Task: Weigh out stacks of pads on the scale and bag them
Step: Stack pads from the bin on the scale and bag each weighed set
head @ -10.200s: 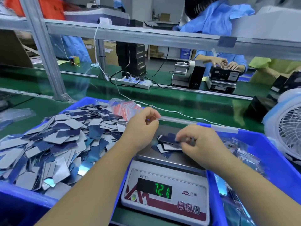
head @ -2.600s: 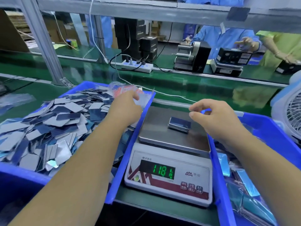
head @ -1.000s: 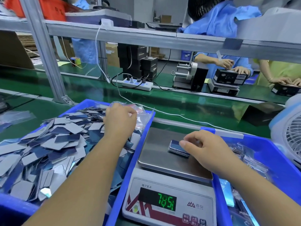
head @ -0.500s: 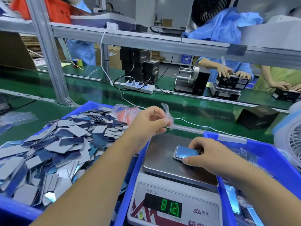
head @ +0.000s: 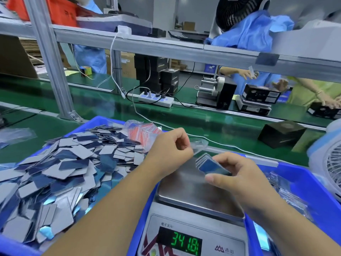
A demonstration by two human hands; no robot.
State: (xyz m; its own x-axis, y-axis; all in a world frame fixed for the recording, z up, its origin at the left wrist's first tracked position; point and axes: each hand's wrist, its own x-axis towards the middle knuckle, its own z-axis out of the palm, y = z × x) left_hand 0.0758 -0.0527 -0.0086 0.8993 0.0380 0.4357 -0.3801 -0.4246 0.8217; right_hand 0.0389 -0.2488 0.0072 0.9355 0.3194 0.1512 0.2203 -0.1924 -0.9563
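My right hand (head: 238,174) grips a stack of blue pads (head: 207,164), lifted just above the steel pan of the scale (head: 191,193). Its green display (head: 184,243) is lit. My left hand (head: 169,150) pinches a small clear bag (head: 199,145) by its mouth, right beside the stack's far end. The pan itself is bare. A big heap of loose blue and grey pads (head: 60,174) fills the blue bin (head: 103,120) on my left.
A packet of empty bags with red strips (head: 143,133) lies on the heap's far corner. The blue bin on the right (head: 313,191) holds filled bags. A white fan (head: 330,161) stands at the right edge. Other workers sit beyond the green conveyor (head: 184,119).
My right hand has lifted the pad stack off the scale pan toward the bag. My left hand has brought the clear bag down and right to meet it.
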